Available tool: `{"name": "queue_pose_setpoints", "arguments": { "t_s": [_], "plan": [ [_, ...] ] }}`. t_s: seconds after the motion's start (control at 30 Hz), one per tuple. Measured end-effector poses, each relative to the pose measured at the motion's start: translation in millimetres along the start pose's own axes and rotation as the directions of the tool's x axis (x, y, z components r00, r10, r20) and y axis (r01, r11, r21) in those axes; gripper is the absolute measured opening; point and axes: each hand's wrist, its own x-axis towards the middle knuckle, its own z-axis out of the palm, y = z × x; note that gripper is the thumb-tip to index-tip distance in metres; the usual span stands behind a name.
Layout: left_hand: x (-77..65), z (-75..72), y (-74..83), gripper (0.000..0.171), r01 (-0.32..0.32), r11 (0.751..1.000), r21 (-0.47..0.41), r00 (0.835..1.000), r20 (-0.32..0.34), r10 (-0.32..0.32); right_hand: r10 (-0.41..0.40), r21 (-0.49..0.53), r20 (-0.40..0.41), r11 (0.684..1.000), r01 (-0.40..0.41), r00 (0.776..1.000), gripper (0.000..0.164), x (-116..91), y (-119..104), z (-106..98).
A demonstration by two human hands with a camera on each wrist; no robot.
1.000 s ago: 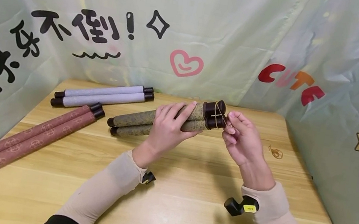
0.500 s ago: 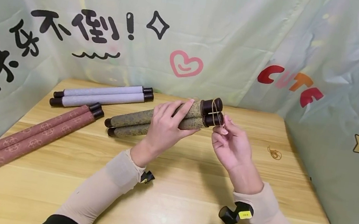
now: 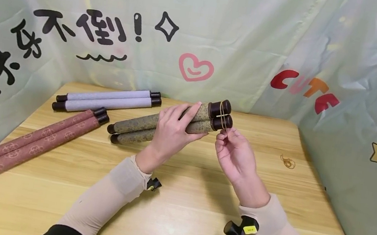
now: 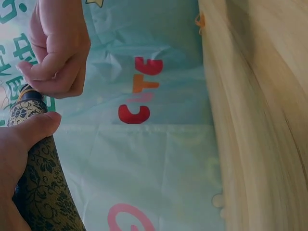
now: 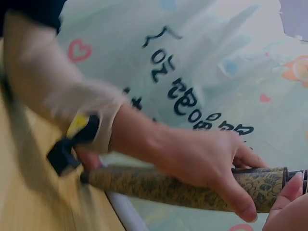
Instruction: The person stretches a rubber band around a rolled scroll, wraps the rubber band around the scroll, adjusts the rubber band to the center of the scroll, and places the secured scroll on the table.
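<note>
Table (image 3: 173, 224): supporting red rolls (image 3: 33, 148), lilac rolls (image 3: 107, 104)
Left hand (image 3: 171, 133): gripping green rolls (image 3: 137, 122)
Right hand (image 3: 237, 154): pinching band (image 3: 222, 116) looping round dark ends (image 3: 227, 107)

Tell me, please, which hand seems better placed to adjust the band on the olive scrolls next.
Probably the right grip: it pinches the thin band stretched across the dark end caps, whereas the left grip is occupied holding the olive scrolls.

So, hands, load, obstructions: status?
Left hand grips two olive floral-patterned cylindrical rolls. Right hand pinches thin tan band looped over their dark brown end caps. Nothing visibly blocking.
</note>
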Motion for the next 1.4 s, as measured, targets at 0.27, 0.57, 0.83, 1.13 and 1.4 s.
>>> {"name": "queue_pose_setpoints", "arguments": {
  "t_s": [0.27,0.57,0.83,1.13,1.4],
  "plan": [
    [0.9,0.2,-2.2,0.085,0.003,1.0,0.012,1.0,0.009,-0.003,-0.155,-0.328,-0.066,0.936,0.125,0.986,0.017,-1,11,3],
    [1.8,-4.6,-2.7,0.087,0.042,0.999,0.018,0.998,0.044,-0.043,0.003,-0.337,-0.031,0.941,-0.013,1.0,0.015,1,15,-1],
    [5.2,-8.5,-2.9,0.086,0.037,0.998,0.045,0.998,0.042,-0.039,0.042,-0.436,0.047,0.9,-0.018,0.998,0.013,3,-11,-8],
    [2.8,-6.2,-6.8,0.088,0.036,0.996,0.081,0.996,0.074,-0.042,-0.17,-0.625,0.075,0.759,0.18,0.983,0.009,1,-18,-7],
    [-0.6,-3.1,-5.8,0.087,0.004,0.994,0.111,0.996,0.088,-0.013,-0.28,-0.741,0.159,0.6,0.302,0.947,0.012,2,-20,-5]
  ]
}}
